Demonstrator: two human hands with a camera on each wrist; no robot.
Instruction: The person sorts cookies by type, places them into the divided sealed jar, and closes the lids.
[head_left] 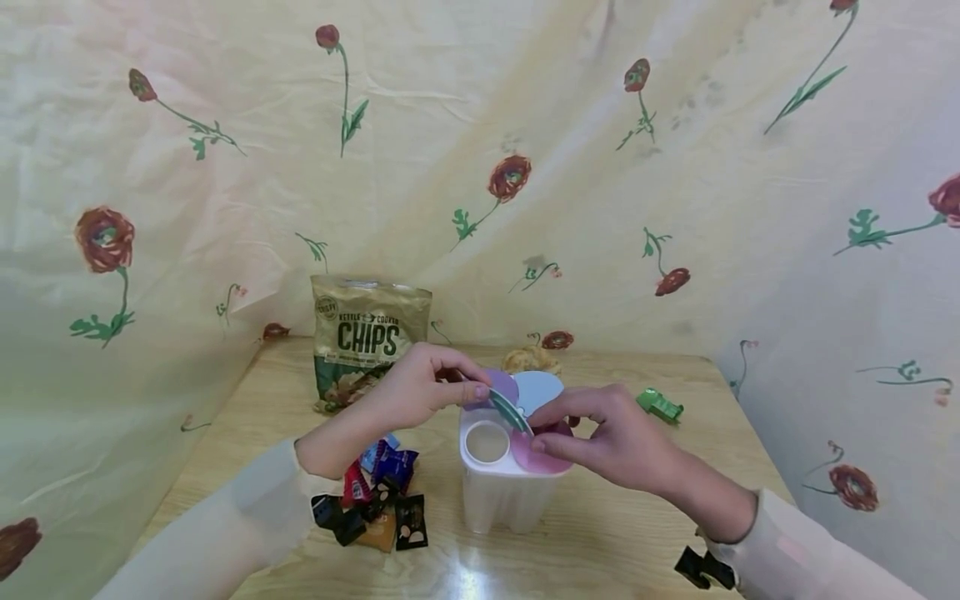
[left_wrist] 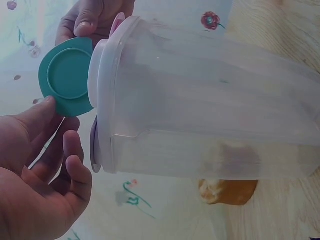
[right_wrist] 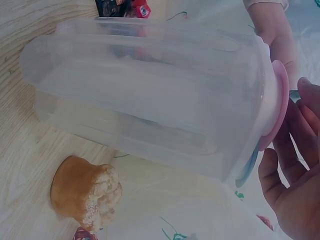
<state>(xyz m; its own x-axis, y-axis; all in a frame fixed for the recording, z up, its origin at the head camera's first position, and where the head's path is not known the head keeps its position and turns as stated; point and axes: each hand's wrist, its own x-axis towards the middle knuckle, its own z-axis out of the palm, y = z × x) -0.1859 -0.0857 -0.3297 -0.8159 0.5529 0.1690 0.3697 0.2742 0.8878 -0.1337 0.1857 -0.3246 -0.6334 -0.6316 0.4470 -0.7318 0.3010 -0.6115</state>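
Both forearms reach inward in pale sleeves. The left hand (head_left: 416, 390) pinches with curled fingers. The right hand (head_left: 611, 437) pinches too, palm down.

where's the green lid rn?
Head view, table centre: the green lid stands tilted up over the clear container, pinched by the left hand, with the right hand on the pink lid.

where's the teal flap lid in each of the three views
Head view: the round teal plastic flap lid stands raised at centre, atop the clear plastic compartment container, pinched by the left hand.
Left wrist view: upper left, face-on, beside the container's white top.
Right wrist view: only a thin teal edge at the far right, mostly hidden.
Shared landmark: the clear container itself, plus the pink flap lid in the head and right wrist views.
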